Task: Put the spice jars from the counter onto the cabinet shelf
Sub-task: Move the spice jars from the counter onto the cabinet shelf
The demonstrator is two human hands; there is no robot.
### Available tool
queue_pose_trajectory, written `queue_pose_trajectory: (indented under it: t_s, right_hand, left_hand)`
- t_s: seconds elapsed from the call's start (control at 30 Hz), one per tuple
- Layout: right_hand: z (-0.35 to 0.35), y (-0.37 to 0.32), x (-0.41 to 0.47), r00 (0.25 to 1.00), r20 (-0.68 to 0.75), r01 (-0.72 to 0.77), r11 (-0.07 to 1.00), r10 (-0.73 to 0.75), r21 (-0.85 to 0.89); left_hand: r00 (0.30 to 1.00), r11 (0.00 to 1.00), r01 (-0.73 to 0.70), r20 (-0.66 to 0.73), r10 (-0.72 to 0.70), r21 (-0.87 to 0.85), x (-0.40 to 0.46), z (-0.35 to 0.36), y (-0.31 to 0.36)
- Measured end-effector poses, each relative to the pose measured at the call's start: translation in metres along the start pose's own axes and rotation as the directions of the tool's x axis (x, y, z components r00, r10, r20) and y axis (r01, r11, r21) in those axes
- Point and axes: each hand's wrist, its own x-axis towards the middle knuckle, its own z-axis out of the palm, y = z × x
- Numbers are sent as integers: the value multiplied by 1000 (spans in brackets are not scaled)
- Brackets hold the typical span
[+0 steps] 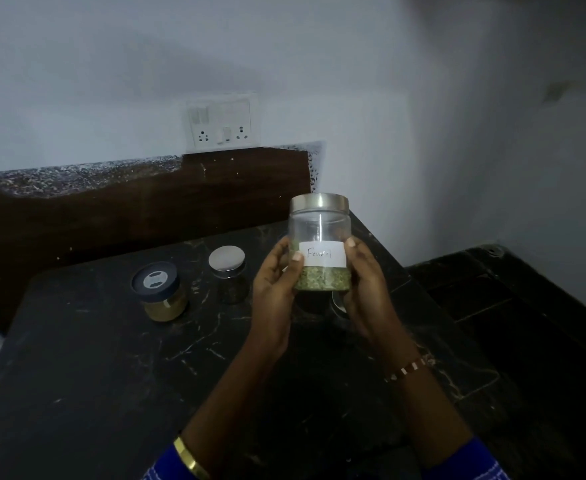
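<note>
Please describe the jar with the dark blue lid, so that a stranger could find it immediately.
On the black marble counter, below the wall socket, two jars stand left of the hands. The blue-lidded jar is the leftmost. Only it has a dark blue lid and yellowish powder; its neighbour has a steel lid.

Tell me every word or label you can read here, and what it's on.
"Fennel", roughly, handwritten on the white label of the jar gripped in both hands; the last letters are smudgy.
Blue-lidded jar: lid marking, no readable text.
Silver-lidded jar: no label visible.
Wall sockets: no text legible.
</note>
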Motion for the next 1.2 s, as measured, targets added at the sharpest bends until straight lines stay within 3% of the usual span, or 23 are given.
queue_pose_trajectory:
  t_s: [0.6, 0.8, 1.0, 1.2]
  right_hand:
    - [-28, -46, 73, 929, 368, 25, 999, -38, 42]
    - [8, -78, 94, 849, 520, 69, 995, -95, 69]
    - [80, -150, 119, 711, 663, 292, 956, -235, 26]
    - [154, -235, 142, 625, 682, 578, 812, -380, -77]
  left_hand:
    - [948, 964, -250, -178, 262, 86, 37, 64, 13]
    - [892, 917, -376, -216, 397, 133, 50, 67, 56]
    - [790, 798, -551, -156, 593, 243, 74, 80, 154]
    - [664, 639, -680, -68, 744, 360, 106, 92, 260]
